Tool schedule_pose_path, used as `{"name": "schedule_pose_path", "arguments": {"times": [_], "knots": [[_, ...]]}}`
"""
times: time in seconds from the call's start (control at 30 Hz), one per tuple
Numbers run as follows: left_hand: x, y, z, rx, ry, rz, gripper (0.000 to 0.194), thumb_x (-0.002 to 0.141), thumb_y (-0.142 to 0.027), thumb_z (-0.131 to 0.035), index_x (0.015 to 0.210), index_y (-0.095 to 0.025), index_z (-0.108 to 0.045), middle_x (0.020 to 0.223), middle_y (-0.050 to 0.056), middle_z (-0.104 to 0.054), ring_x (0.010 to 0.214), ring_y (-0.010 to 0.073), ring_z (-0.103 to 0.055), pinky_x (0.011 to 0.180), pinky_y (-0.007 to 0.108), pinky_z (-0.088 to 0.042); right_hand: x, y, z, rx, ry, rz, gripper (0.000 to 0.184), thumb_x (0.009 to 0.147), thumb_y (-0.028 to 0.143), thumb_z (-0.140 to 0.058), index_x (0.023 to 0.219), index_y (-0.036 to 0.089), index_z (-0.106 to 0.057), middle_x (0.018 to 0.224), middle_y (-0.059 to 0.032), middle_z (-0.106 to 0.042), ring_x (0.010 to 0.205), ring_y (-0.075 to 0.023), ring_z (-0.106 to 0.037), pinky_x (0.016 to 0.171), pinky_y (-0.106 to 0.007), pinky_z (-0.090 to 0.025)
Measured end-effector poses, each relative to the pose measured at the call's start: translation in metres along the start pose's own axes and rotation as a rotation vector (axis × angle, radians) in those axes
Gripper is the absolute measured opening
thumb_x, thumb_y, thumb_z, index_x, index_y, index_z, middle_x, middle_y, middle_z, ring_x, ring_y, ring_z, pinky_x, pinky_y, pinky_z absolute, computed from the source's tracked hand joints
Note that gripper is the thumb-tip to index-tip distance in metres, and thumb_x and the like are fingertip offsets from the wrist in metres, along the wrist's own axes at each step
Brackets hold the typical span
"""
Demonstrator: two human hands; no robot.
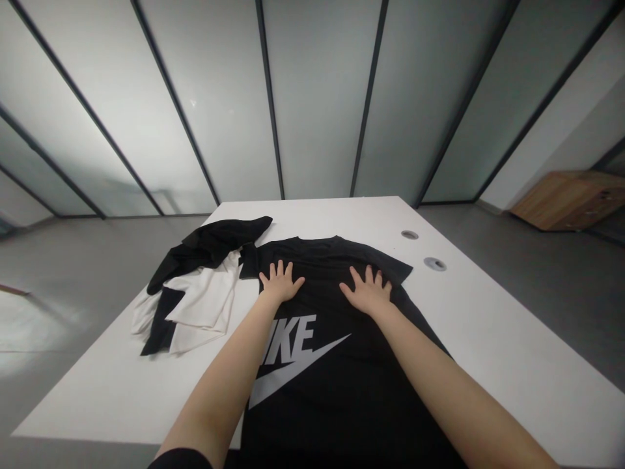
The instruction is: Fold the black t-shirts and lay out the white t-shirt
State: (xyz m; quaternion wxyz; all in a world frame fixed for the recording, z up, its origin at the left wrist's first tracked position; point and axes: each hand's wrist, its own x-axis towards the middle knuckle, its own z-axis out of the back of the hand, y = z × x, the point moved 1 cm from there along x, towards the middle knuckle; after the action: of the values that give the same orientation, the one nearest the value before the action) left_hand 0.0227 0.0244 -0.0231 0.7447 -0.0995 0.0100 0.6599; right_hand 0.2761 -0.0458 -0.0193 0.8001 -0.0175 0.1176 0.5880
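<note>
Across the centre of the head view, I have the black T-shirt [361, 384] laid out on the white tabletop [342, 210], collar toward the upper centre, lower end running out of the bottom of the frame. The left hand [282, 283] and the right hand [367, 291] rest palm down on its chest, fingers spread wide, gripping nothing; I read the step as flattening the cloth. As I judge it, the next move calls for light, even pressure, so that the creases below the collar ease without the shirt sliding. At the left of the frame, a black garment [209, 244] lies heaped over white cloth [205, 303], so near one sleeve [249, 262] that I cannot tell whether they touch; it could snag there. My left forearm [219, 371] hides part of the pale print [297, 348].
</note>
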Motion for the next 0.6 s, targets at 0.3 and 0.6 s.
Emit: {"name": "schedule_pose_path", "arguments": {"times": [0.3, 0.6], "knots": [[-0.022, -0.006, 0.042, -0.037, 0.255, -0.193, 0.061, 0.093, -0.072, -0.053, 0.124, -0.024, -0.074, 0.136, 0.018, -0.072, 0.125, 0.0403, -0.068, 0.103, 0.05, -0.055, -0.031, 0.005, 0.06, -0.151, 0.268, 0.205, 0.058, 0.098, 0.065, -0.057, 0.13, 0.02, -0.075, 0.128, -0.0213, -0.072, 0.121, -0.0438, -0.068, 0.099, -0.056, -0.053], [-0.027, -0.031, 0.01, 0.016, 0.06, -0.063, 0.076, 0.1, -0.072, -0.038, 0.161, -0.028, -0.046, 0.171, 0.022, -0.037, 0.154, 0.0498, -0.036, 0.113, 0.078, -0.038, -0.009, 0.021, 0.01, -0.02, 0.069, 0.022, 0.073, 0.104, 0.066, -0.042, 0.166, 0.026, -0.04, 0.176, -0.0222, -0.024, 0.158, -0.051, -0.024, 0.111, -0.081, -0.032]]}}
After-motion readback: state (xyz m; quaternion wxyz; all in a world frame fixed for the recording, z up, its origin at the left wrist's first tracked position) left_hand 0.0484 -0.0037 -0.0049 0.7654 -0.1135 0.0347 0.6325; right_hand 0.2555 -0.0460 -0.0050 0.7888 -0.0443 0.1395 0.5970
